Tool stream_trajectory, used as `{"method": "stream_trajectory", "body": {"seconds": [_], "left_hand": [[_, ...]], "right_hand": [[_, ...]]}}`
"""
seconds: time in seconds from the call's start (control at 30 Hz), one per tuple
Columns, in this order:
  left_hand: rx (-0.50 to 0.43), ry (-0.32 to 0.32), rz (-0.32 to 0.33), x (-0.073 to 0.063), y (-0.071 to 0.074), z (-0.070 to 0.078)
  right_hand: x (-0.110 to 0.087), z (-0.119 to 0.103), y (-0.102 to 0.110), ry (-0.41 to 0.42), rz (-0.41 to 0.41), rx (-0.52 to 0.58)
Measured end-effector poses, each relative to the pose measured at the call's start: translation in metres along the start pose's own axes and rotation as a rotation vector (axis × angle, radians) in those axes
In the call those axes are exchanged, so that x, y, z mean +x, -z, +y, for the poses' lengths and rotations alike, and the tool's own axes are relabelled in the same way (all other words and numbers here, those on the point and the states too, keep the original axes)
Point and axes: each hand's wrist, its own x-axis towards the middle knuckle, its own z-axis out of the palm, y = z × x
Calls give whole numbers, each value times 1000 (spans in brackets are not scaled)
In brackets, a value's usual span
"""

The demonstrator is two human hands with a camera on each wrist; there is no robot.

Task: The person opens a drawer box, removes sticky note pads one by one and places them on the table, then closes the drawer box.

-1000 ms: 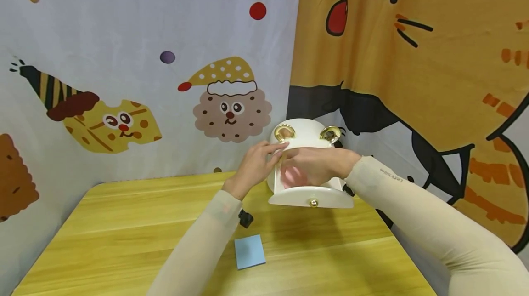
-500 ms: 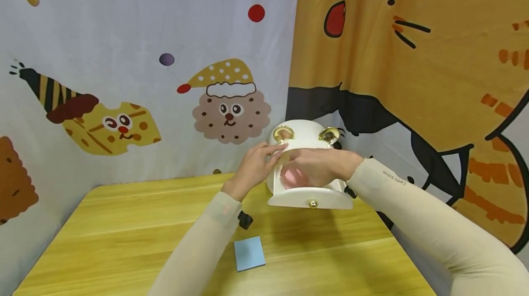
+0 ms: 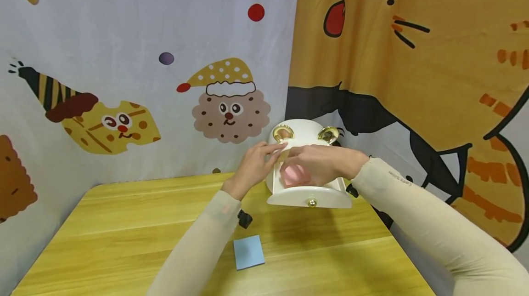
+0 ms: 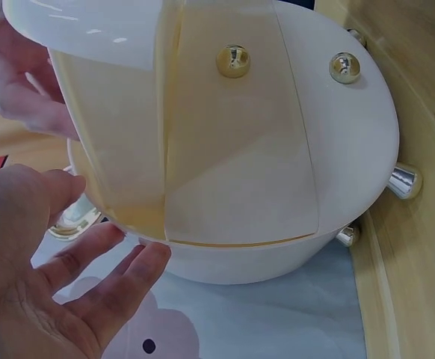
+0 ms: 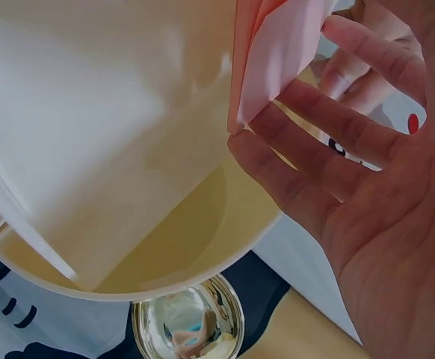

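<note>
A white rounded box (image 3: 303,127) with gold ear-shaped rings stands at the back of the table. Its drawer (image 3: 285,198) is pulled out, a gold knob (image 3: 312,203) on the front. My right hand (image 3: 320,163) reaches over this drawer and holds a pink pad of paper (image 3: 296,175) by its edges. In the right wrist view, the fingertips grip the layered pink sheets beside the white drawer interior (image 5: 90,127). My left hand (image 3: 255,165) touches the box near the left ear, fingers extended; in the left wrist view its fingertips meet the box rim.
A blue sticky-note pad (image 3: 249,252) lies on the wooden table (image 3: 136,236) in front of the box. A black wrist camera (image 3: 244,219) hangs by the left sleeve. Printed curtains (image 3: 231,20) stand behind the table and at its right.
My right hand has risen slightly and shifted a little to the right, lifting the pink pad a bit and tilting it. The left hand stays at the box.
</note>
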Motion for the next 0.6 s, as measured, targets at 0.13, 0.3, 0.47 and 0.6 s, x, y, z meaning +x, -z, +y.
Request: {"method": "stream_trajectory", "body": {"seconds": [0.13,0.3,0.47,0.6], "left_hand": [[-10,15,5,0,-1,0],[-16,35,2,1,-2,-2],[-28,56,2,3,-3,-4],[-43,72,-7,5,-2,-3]], "right_hand": [[-4,-1,3,-12,12,-13],[-6,-1,4,2,45,-20],[-11,0,4,17,107,-36],[-17,0,6,4,148,-35]]}}
